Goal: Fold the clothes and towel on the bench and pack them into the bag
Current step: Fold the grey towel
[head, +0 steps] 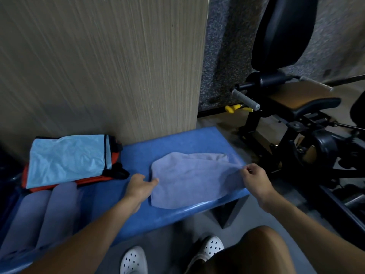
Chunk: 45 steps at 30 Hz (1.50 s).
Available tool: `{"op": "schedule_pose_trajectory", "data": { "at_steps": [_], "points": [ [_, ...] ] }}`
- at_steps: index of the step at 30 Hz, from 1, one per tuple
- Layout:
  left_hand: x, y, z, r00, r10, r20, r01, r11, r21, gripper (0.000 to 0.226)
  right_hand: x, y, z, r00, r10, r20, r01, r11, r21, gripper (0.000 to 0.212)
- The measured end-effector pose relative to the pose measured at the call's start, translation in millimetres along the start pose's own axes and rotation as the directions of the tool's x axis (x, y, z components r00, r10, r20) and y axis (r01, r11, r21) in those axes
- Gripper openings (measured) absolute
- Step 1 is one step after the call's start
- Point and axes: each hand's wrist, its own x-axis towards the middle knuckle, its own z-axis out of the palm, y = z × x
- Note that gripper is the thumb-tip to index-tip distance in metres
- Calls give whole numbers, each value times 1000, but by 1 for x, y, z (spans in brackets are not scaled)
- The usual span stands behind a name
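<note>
A grey-lilac towel [192, 177] lies folded over on the right part of the blue bench [138, 155]. My left hand [138, 186] pinches its left edge, and my right hand [255, 179] pinches its right corner, lifting that corner slightly. To the left, a light blue folded garment [67, 158] lies on top of an orange and black one [59, 185]. Two rolled lilac pieces [49, 210] lie at the bench's front left. No bag is clearly in view.
A beige wood-grain wall panel [102, 62] rises right behind the bench. Black gym equipment [296, 123] with a padded seat and grey handle stands to the right. My white perforated shoes [134, 262] are on the grey floor below the bench edge.
</note>
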Motion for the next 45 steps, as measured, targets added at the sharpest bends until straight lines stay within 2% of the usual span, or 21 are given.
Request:
{"op": "schedule_pose_trajectory", "data": {
  "at_steps": [2, 3, 6, 8, 12, 17, 21, 23, 28, 33, 35, 38, 42, 45],
  "points": [
    [1, -8, 3, 999, 38, 7, -38, 999, 27, 46, -3, 0, 2, 1000, 2, 27, -2, 1000, 2, 12],
    [0, -9, 3, 998, 53, 20, -54, 998, 32, 47, -5, -1, 3, 999, -4, 43, 4, 1000, 1, 13],
    [-5, 0, -1, 996, 91, -12, -91, 996, -4, 32, -7, -6, 1, 994, -57, 90, 63, 996, -66, 17],
    [-7, 17, -9, 987, 158, -42, -160, 986, -54, 31, -4, -14, -6, 994, -84, 75, 89, 994, -70, 20],
    [-6, 69, -42, 938, 308, -160, -334, 927, -172, 30, -1, -52, -27, 991, -135, 25, 132, 987, 91, 9],
    [-25, 145, -94, 865, 420, -274, -493, 813, -311, 22, -10, -117, -64, 965, -253, -64, 261, 939, 223, 13],
    [-49, 185, -125, 807, 495, -322, -584, 747, -317, 19, -27, -155, -87, 940, -323, -107, 341, 900, 271, 29],
    [-58, 196, -136, 784, 516, -345, -613, 731, -300, 21, -35, -168, -96, 931, -348, -108, 365, 885, 290, 27],
    [-75, 204, -154, 771, 541, -336, -622, 755, -210, 27, -51, -186, -112, 914, -396, -90, 405, 878, 255, 15],
    [-86, 199, -163, 767, 564, -305, -635, 736, -236, 13, -62, -188, -123, 892, -442, -91, 452, 869, 202, 11],
    [-90, 196, -167, 765, 594, -250, -641, 740, -202, 22, -65, -188, -126, 884, -459, -84, 467, 867, 176, 19],
    [-93, 191, -172, 740, 636, -219, -670, 726, -157, 24, -68, -189, -132, 875, -475, -89, 483, 863, 146, 11],
    [-98, 185, -179, 731, 656, -191, -681, 720, -133, 21, -75, -192, -134, 851, -519, -75, 523, 852, 35, 4],
    [-101, 181, -185, 754, 644, -128, -656, 748, -97, 13, -75, -193, -137, 843, -536, -50, 528, 841, -119, 9]
  ]
}}
